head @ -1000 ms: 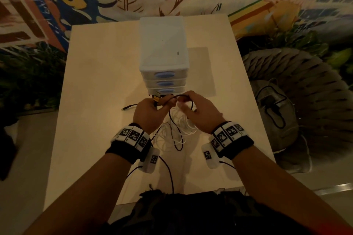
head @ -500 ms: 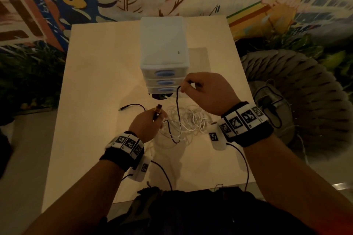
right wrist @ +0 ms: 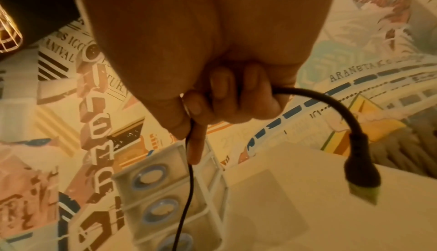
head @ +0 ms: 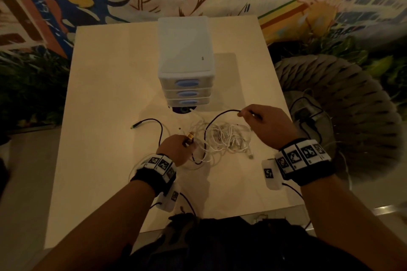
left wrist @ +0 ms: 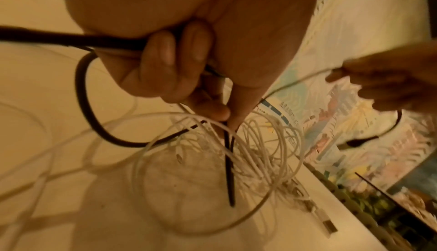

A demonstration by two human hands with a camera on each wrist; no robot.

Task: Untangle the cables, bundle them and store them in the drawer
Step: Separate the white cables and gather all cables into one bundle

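Drawing apart now, the two hands have a black cable strung between them, where half a second back the right was up close over the tangle and a second back both were bunched together just before the drawers. The left hand [head: 176, 148], low and near the body, has its grip curled round the black cable [head: 211, 123] and what looks like a gold-tipped plug [head: 189, 137]; the left wrist view shows its fingers [left wrist: 165, 62] wrapped on the cord with a loop hanging below. The right hand [head: 263, 124] has swung out to the right and pinches the same black cable near its end, grip closed on it; the right wrist view shows the plug [right wrist: 361, 178] dangling free past the knuckles.

That widening pull reads as the black cable being worked out of the pile, so the task is early: untangling is under way, with no bundling yet.

Between the hands, on the desk [head: 105, 116], lies the heap of white cables [head: 229, 138], loosely coiled and crossed by the black one. Another black lead end [head: 145, 122] trails off to the left.

Beyond, the drawer unit [head: 186, 68] stands upright mid-desk with three drawers stacked, all pushed closed; what they hold cannot be told. A dark round object [head: 181, 109] sits at its foot, partly hidden.
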